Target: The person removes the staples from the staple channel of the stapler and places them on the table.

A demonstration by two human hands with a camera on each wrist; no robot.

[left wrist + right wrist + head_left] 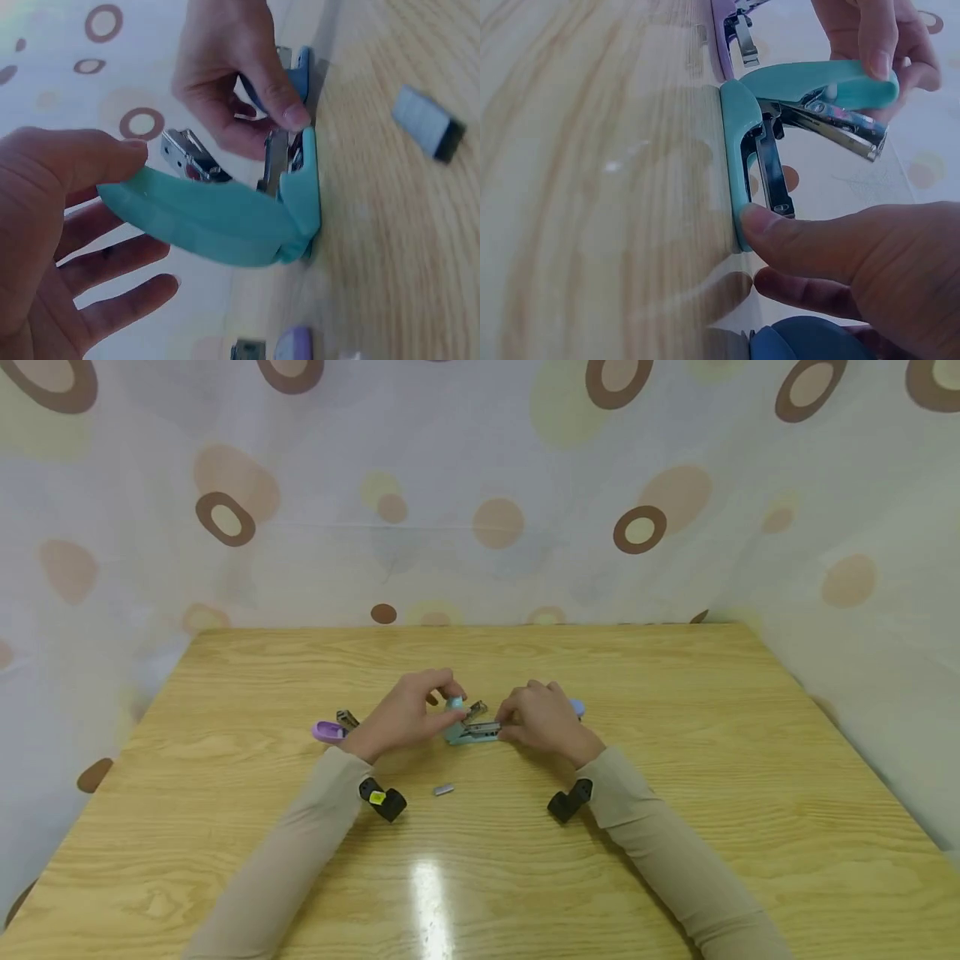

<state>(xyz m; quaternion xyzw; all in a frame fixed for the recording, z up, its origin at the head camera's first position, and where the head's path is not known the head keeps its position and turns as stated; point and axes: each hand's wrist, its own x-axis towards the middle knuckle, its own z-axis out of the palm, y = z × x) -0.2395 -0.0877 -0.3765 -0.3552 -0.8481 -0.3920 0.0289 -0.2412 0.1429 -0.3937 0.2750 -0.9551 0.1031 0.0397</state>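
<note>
A teal stapler (202, 217) sits with its top cover lifted wide and its metal magazine (772, 169) exposed. My left hand (412, 706) pinches the free end of the raised cover between thumb and fingers, the other fingers spread behind it. At the opposite end, my right hand (540, 718) grips the front of the base (739, 142), thumb on its near side. A metal arm (191, 154) sticks up at an angle between cover and base. On the table in front of the stapler lies a small grey strip of staples (443, 789).
To the left, partly behind my left wrist, lies a purple stapler (327, 732), also opened. A blue stapler (577, 707) is just beyond my right hand, mostly hidden by it. A patterned cloth (480, 527) hangs behind the wooden table (480, 877).
</note>
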